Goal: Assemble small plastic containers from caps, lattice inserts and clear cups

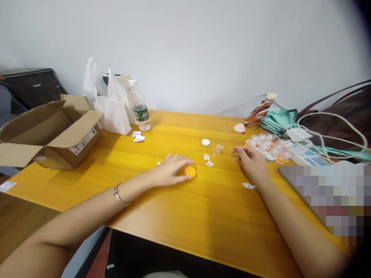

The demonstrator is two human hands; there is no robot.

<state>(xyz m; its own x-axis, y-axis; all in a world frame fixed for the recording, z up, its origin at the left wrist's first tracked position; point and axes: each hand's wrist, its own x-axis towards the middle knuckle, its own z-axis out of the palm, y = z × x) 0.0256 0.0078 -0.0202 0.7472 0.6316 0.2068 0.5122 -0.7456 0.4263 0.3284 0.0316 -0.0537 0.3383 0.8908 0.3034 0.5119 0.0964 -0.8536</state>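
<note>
My left hand (171,170) rests on the yellow wooden table (179,216) with thumb and fingers pinched on a small orange disc (190,172). My right hand (251,161) lies further right, fingers curled, fingertips pinched together; anything in them is too small to name. Two small white cut-out pieces (208,160) lie between the hands, and another white cut-out piece (248,186) sits by my right wrist. A white cap (205,142) and two tiny clear cups (218,149) stand just beyond.
An open cardboard box (49,133) sits at the left edge, with white plastic bags (111,104) and a water bottle (140,108) behind it. At the right are a pile of clear packets (269,148), a drink bottle (259,112), a teal cloth (276,119), a power strip with cables (304,152) and a blurred device (327,193).
</note>
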